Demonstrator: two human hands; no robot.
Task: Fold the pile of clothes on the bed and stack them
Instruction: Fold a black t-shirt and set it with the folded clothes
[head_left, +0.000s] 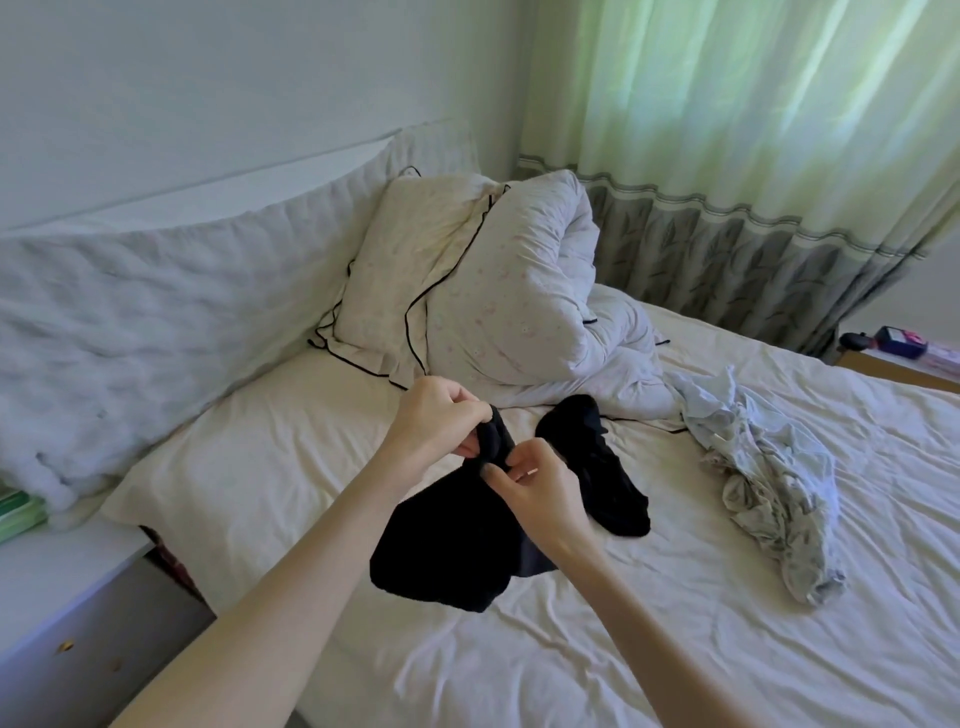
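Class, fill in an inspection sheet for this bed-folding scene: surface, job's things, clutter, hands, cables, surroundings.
Surface: bed, cream sheet, wrinkled.
Job's things: black garment held up over the sheet; second black garment lying crumpled; pale patterned garment crumpled to the right; no folded stack seen.
Clutter: pillow and bunched duvet at the head.
Hands: left hand and right hand both pinch the held garment's top edge.
Cables: nothing seen.
Surroundings: green curtain; white cabinet on the left; small items on a far-right table.
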